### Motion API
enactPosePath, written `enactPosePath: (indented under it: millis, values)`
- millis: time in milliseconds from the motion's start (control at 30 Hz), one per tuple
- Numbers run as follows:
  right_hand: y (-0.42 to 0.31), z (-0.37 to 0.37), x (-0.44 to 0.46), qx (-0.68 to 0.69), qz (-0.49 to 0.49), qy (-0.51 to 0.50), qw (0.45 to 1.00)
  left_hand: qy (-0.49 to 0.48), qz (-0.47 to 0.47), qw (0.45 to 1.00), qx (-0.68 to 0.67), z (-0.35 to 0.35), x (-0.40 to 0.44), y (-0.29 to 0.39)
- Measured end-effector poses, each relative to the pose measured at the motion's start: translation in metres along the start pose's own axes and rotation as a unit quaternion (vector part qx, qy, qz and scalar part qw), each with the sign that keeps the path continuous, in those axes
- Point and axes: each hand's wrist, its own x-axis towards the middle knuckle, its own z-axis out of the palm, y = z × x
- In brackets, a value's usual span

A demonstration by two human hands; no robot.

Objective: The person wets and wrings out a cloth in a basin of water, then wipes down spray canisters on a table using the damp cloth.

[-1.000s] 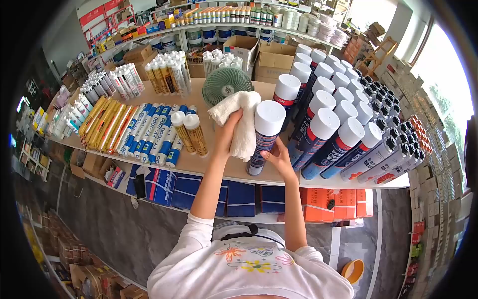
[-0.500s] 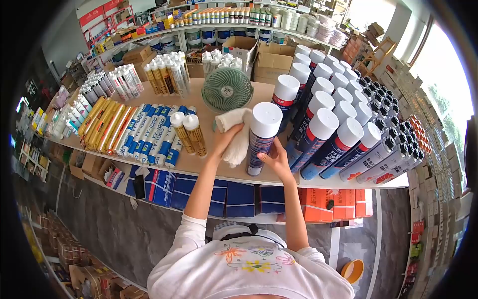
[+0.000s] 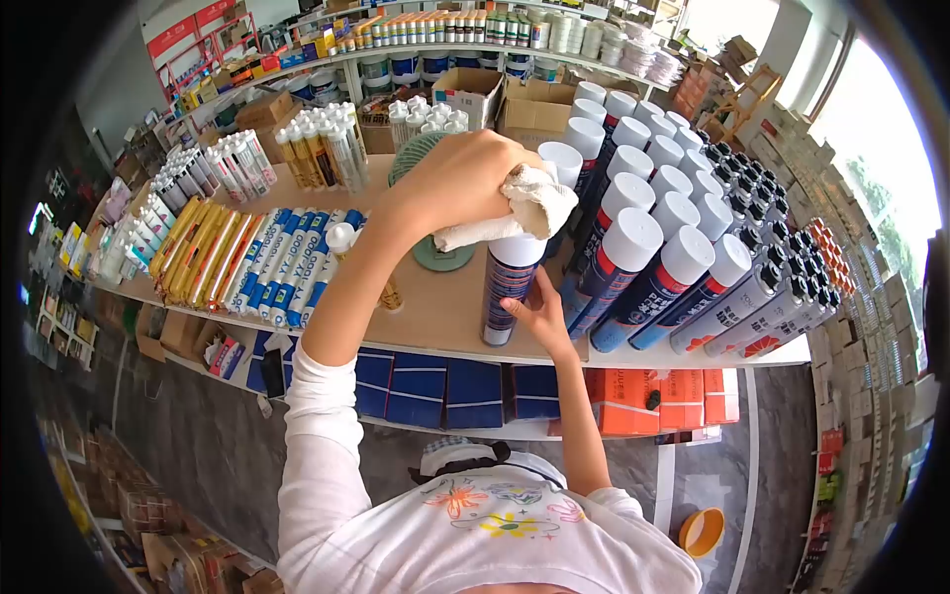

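My left hand (image 3: pixel 473 178) grips a white cloth (image 3: pixel 537 201) and presses it over the top of a spray can (image 3: pixel 512 282), whose white cap is mostly covered. My right hand (image 3: pixel 540 315) wraps round the can's lower right side, thumb across its dark printed label. The can stands upright near the table's front edge. Behind my left forearm a green fan (image 3: pixel 441 259) is partly hidden. To the right of the can stand rows of similar white-capped cans (image 3: pixel 633 238). Left of my forearm, a gold tube with a white cap (image 3: pixel 339 239) is mostly covered by my arm.
Blue-and-white sausage packs (image 3: pixel 292 262) and gold packs (image 3: pixel 198 252) lie on the table's left. Sealant cartridges (image 3: pixel 322 148) stand behind them. Black-capped cans (image 3: pixel 757 297) fill the right end. Orange boxes (image 3: pixel 625 401) and blue boxes (image 3: pixel 416 389) sit on the shelf below.
My left hand has lifted the cloth from beside the can up onto its cap, now covering much of the fan. My right hand stays on the can.
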Motion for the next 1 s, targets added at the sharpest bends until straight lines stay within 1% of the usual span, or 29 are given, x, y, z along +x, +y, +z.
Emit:
enactPosePath:
  millis: [33, 100, 167, 200, 233, 267, 300, 333, 367, 400, 433, 500, 533, 567, 633, 667, 700, 767, 800, 833, 900, 933, 967, 1000]
  values:
    - [0.001, 0.0, -0.001, -0.001, 0.0, -0.002, 1.0, -0.002, -0.016, 1.0, 0.022, 0.0, 0.002, 0.0]
    - [0.007, 0.0, 0.0, -0.016, -0.01, 0.01, 1.0, 0.003, -0.008, 1.0, 0.028, -0.003, -0.003, 0.004]
    - [0.012, 0.002, -0.003, -0.014, -0.032, 0.028, 0.999, -0.018, 0.029, 0.999, 0.027, -0.009, -0.01, 0.018]
    - [0.01, 0.001, -0.005, -0.022, -0.02, 0.025, 0.999, -0.001, 0.081, 0.997, 0.003, -0.004, -0.01, 0.017]
    - [0.01, 0.001, -0.004, -0.028, -0.008, 0.02, 0.999, 0.017, 0.092, 0.996, 0.001, 0.002, -0.011, 0.019]
    - [0.01, 0.004, -0.003, 0.0, -0.054, 0.04, 0.998, 0.023, 0.081, 0.996, 0.012, 0.005, -0.008, 0.02]
    - [0.008, 0.001, 0.0, -0.018, -0.011, 0.024, 0.999, 0.028, 0.069, 0.997, 0.022, 0.008, -0.007, 0.022]
    - [0.007, 0.001, 0.002, 0.0, -0.01, 0.025, 1.0, 0.029, 0.065, 0.997, 0.021, 0.009, -0.006, 0.018]
    - [0.007, 0.001, 0.003, 0.017, -0.009, 0.026, 0.999, 0.025, 0.016, 0.999, -0.031, 0.011, -0.002, 0.01]
    - [0.005, 0.002, 0.004, -0.003, -0.015, 0.031, 0.999, 0.02, -0.03, 0.996, -0.082, 0.013, 0.0, 0.004]
    - [0.008, 0.003, 0.005, -0.005, -0.016, 0.029, 0.999, 0.023, -0.03, 0.996, -0.082, 0.018, -0.002, -0.001]
    - [0.018, 0.005, 0.005, -0.005, -0.048, 0.05, 0.998, 0.124, -0.057, 0.978, -0.158, 0.029, -0.011, -0.015]
    - [0.018, 0.007, 0.002, 0.005, -0.034, 0.052, 0.998, 0.159, -0.077, 0.968, -0.177, 0.035, -0.019, -0.016]
    - [0.017, 0.009, 0.003, 0.008, -0.035, 0.052, 0.998, 0.197, -0.122, 0.948, -0.22, 0.04, -0.029, -0.013]
    - [0.015, 0.012, 0.0, 0.011, -0.045, 0.046, 0.998, 0.28, -0.17, 0.871, -0.366, 0.062, -0.043, -0.019]
    - [0.02, 0.01, 0.0, 0.017, -0.042, 0.049, 0.998, 0.308, -0.188, 0.85, -0.383, 0.073, -0.052, -0.019]
    - [0.02, 0.011, -0.002, 0.017, -0.041, 0.053, 0.998, 0.349, -0.202, 0.772, -0.492, 0.082, -0.056, -0.01]
    - [0.018, 0.013, -0.001, -0.021, -0.063, 0.079, 0.995, 0.389, -0.214, 0.685, -0.578, 0.1, -0.064, -0.013]
    - [0.02, 0.015, -0.001, -0.01, -0.096, 0.096, 0.991, 0.383, -0.226, 0.645, -0.621, 0.118, -0.071, -0.023]
    - [0.017, 0.013, -0.003, -0.011, -0.098, 0.099, 0.99, 0.381, -0.224, 0.646, -0.623, 0.132, -0.075, -0.026]
    - [0.01, 0.011, -0.008, 0.029, -0.05, 0.112, 0.992, 0.373, -0.273, 0.593, -0.66, 0.158, -0.081, -0.025]
    - [0.007, 0.011, -0.011, 0.02, -0.043, 0.142, 0.989, 0.373, -0.278, 0.602, -0.649, 0.171, -0.085, -0.022]
    - [0.003, 0.011, -0.014, 0.039, -0.046, 0.165, 0.984, 0.373, -0.281, 0.611, -0.639, 0.185, -0.088, -0.02]
    - [-0.002, 0.011, -0.014, 0.043, -0.053, 0.178, 0.982, 0.368, -0.292, 0.592, -0.655, 0.201, -0.092, -0.021]
